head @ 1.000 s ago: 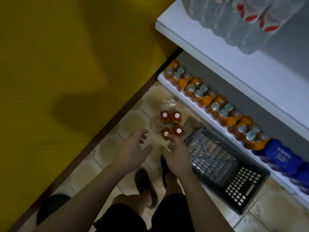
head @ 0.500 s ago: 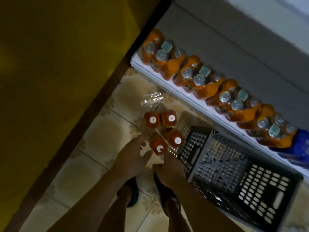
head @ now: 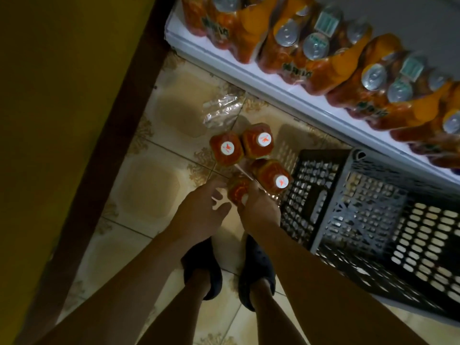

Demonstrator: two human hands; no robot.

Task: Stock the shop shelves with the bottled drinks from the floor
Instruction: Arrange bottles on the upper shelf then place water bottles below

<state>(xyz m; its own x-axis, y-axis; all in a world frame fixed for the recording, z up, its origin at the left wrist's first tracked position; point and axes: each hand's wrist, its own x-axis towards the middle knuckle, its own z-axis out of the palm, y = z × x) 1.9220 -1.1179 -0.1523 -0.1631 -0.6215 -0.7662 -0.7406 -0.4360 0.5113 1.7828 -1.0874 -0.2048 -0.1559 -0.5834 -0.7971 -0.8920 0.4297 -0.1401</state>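
Note:
Several red bottled drinks with white caps stand upright on the tiled floor. Three show their caps: one at the back left (head: 226,148), one at the back right (head: 257,140), one at the right (head: 271,176). My right hand (head: 257,210) grips the top of the nearest red bottle (head: 237,189), hiding its cap. My left hand (head: 201,215) hovers just left of that bottle with its fingers spread and relaxed, holding nothing. The white bottom shelf (head: 249,70) runs along the upper right.
Shrink-wrapped packs of orange drink bottles (head: 311,48) fill the bottom shelf. A dark plastic crate (head: 361,210) lies on the floor right of the bottles. Crumpled clear wrap (head: 221,109) lies behind them. A yellow wall (head: 62,120) with a dark skirting closes the left. My feet (head: 229,270) stand below.
The view has dropped closer to the floor. My right hand came down onto the nearest bottle and closed on its top; my left hand stayed beside it.

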